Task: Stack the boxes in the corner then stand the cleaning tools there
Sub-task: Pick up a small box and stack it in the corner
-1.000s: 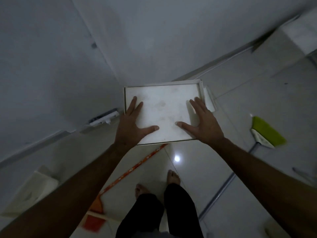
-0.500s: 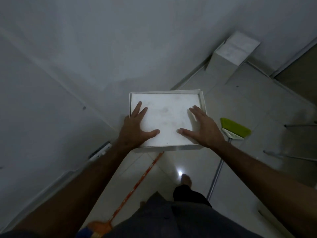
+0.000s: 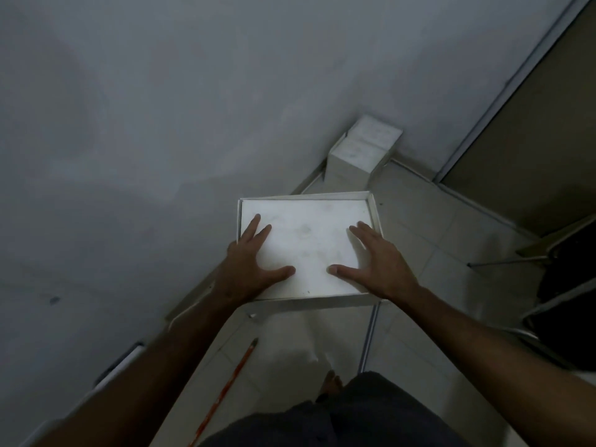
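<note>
I carry a flat white cardboard box (image 3: 306, 250) at waist height toward the corner, my left hand (image 3: 250, 269) and right hand (image 3: 377, 266) clamped on its two sides, fingers splayed flat over the top. A taller white box (image 3: 361, 153) already stands in the corner where grey wall meets door frame. Stacking looks part done. An orange-handled tool (image 3: 225, 391) and a metal-handled one (image 3: 369, 337) lie on the pale tiled floor (image 3: 435, 237), not yet stood up.
</note>
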### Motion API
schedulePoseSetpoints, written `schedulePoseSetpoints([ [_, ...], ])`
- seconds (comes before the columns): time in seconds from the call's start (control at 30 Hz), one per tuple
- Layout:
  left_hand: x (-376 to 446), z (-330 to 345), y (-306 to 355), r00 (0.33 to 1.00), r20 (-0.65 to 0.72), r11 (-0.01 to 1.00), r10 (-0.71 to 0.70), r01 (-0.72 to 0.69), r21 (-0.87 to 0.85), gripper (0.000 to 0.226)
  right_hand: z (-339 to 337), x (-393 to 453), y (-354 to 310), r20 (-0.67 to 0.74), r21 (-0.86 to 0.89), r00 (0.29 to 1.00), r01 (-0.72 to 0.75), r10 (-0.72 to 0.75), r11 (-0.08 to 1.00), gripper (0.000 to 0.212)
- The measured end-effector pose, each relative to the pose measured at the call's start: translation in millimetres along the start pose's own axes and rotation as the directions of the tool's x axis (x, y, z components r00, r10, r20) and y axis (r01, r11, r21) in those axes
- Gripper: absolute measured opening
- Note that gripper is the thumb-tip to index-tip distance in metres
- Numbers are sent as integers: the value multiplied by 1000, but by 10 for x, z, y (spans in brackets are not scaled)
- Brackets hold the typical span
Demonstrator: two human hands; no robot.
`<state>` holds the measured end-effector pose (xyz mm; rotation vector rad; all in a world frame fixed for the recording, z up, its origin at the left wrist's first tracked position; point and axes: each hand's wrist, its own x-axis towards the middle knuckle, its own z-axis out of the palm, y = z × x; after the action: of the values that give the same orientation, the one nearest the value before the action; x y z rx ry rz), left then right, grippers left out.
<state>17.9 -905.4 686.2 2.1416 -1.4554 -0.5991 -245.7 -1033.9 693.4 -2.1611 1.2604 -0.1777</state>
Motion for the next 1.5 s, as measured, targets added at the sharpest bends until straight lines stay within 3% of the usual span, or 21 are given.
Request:
schedulePoseSetpoints([
  [0.2, 743, 184, 778, 995, 69, 997, 71, -71, -8, 121, -713, 251, 516, -63, -12, 996, -68, 67, 998, 113],
  [0.53, 2333, 622, 1505, 961, 154, 973, 228, -228, -20, 123, -1414, 1061, 1293, -150, 37, 970, -189, 192, 981, 118],
  [1.17, 6264, 1043, 2158, 876, 246, 908, 416, -413, -64, 111, -2427, 4141, 2140, -243, 143, 880, -385, 409, 912, 116],
  [1.5, 8142, 1692, 2351, 847, 331, 905, 417, -420, -65, 112, -2606, 5733, 2946, -221, 223, 839, -453, 498, 863, 110],
])
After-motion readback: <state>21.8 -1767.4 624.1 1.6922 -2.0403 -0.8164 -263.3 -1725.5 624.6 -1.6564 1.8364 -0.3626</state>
